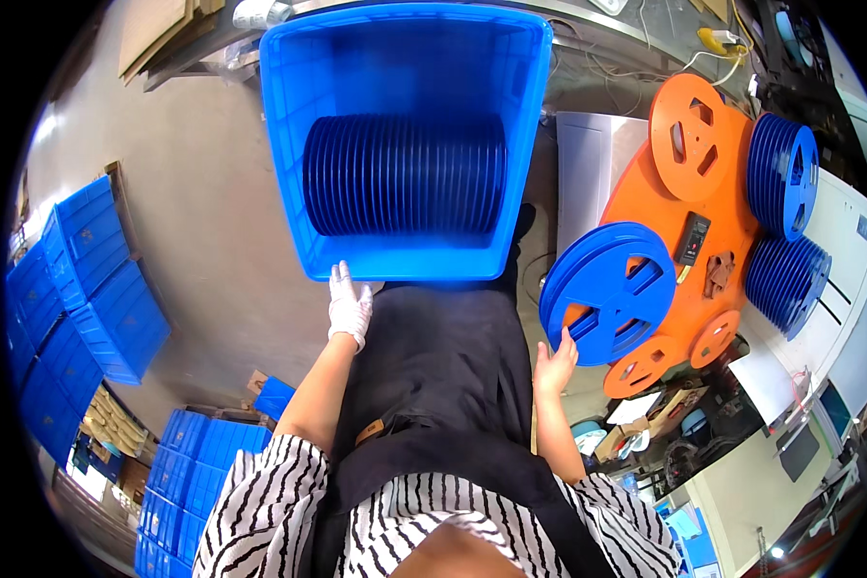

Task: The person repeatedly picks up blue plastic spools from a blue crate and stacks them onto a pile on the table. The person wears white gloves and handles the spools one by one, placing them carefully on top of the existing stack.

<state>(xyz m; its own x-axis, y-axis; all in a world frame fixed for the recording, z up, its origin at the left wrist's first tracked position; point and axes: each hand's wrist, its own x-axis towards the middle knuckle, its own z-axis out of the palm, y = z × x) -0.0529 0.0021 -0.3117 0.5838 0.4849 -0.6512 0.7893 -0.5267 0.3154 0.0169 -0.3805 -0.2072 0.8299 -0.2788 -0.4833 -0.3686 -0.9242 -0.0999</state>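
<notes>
A deep blue plastic bin (506,260) stands ahead of me, with a long row of dark blue reels (405,175) packed on edge inside. My left hand (350,306), in a white glove, lies by the bin's near left rim with its fingers stretched out, holding nothing. At my right, a few blue reels (612,328) lie stacked flat on the edge of an orange table. My right hand (556,366), ungloved, is open beside this stack. Its fingertips are at the reels' near left edge; whether they touch cannot be made out.
The orange round table (636,197) carries an orange reel (689,135), a small black device (692,239) and a brown crumpled cloth (719,275). More blue reels (785,178) stand on its far right side. Stacked blue crates (91,279) are at the left. Cables run behind the bin.
</notes>
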